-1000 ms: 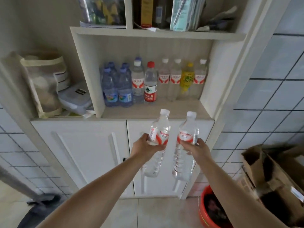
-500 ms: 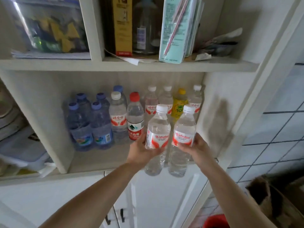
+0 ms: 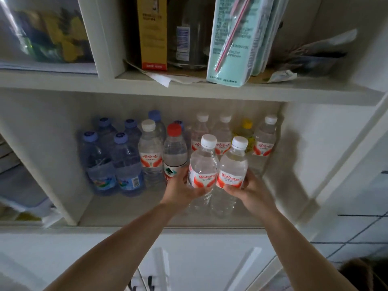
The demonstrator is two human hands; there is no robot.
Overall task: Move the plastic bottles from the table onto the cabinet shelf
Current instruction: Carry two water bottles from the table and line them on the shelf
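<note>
head view:
left hand [image 3: 181, 189]: curled round left bottle [image 3: 202, 164], upright
right hand [image 3: 251, 190]: grips right bottle [image 3: 232, 166], upright, touching the left one
both bottles: inside cabinet shelf [image 3: 126, 208] opening, over its board
stored bottles [image 3: 151, 152]: just behind and left of hands

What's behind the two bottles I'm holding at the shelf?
Behind the held bottles: white-capped bottles, one yellow-capped. Their lower halves and the shelf floor beyond are covered.
</note>
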